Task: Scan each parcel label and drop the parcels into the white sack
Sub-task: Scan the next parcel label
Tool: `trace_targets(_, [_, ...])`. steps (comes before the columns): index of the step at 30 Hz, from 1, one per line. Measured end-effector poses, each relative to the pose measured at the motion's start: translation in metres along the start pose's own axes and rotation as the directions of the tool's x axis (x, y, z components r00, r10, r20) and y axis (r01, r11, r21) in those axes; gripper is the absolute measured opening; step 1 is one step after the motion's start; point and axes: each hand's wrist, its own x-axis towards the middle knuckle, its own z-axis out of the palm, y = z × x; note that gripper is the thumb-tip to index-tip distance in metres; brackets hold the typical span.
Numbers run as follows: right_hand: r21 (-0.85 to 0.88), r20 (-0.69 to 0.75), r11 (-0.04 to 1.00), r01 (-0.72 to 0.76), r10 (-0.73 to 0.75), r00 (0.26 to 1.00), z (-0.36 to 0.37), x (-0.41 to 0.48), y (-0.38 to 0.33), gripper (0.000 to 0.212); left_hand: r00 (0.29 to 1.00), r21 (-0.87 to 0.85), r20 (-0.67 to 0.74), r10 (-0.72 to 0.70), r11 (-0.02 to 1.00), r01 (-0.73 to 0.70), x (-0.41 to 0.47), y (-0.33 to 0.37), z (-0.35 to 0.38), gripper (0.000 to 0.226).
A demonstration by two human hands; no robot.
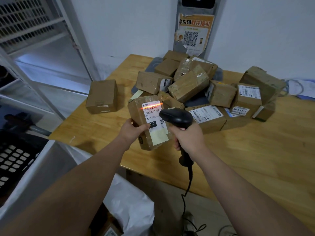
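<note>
parcel [136, 111] held above the counter [238, 159] edge; left hand [134, 132] grips it label-up toward the scanner [175, 116] | right hand [189, 138] wraps the scanner handle; red beam crosses the barcode | label [153, 114] reads 070-070-A80 | white sack [129, 201] waits below; pile [196, 82] sits behind

Matt brown cardboard parcels [189, 86], some wrapped in glossy clear tape, carry white paper labels. The worktop [255, 150] is smooth, lightly glossy wood. The scanner [177, 117] is black semi-gloss plastic.
</note>
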Motion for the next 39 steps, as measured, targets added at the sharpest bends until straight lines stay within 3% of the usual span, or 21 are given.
trace_targets(21, [0.024, -0.003, 1.0, 0.014, -0.014, 1.0, -0.002, -0.009, -0.003, 0.018, 1.0, -0.003, -0.007, 0.016, 1.0, -0.016, 0.004, -0.003, 0.002, 0.055])
trace_targets(25, [-0.011, 0.069, 0.998, 0.055, -0.054, 0.996, 0.002, -0.007, -0.004, 0.015, 0.998, -0.018, -0.028, 0.05, 0.999, -0.051, -0.002, -0.009, 0.0, 0.064])
trace_targets(33, [0.018, 0.243, 0.998, 0.061, -0.063, 0.968, 0.03, -0.011, 0.006, 0.018, 0.963, -0.109, -0.25, 0.105, 0.985, -0.136, -0.048, -0.034, -0.017, 0.08])
trace_targets(39, [-0.012, 0.446, 1.0, 0.026, -0.018, 0.895, 0.052, -0.026, 0.053, 0.024, 0.851, -0.12, -0.523, 0.042, 0.985, -0.122, -0.115, -0.11, -0.025, 0.077])
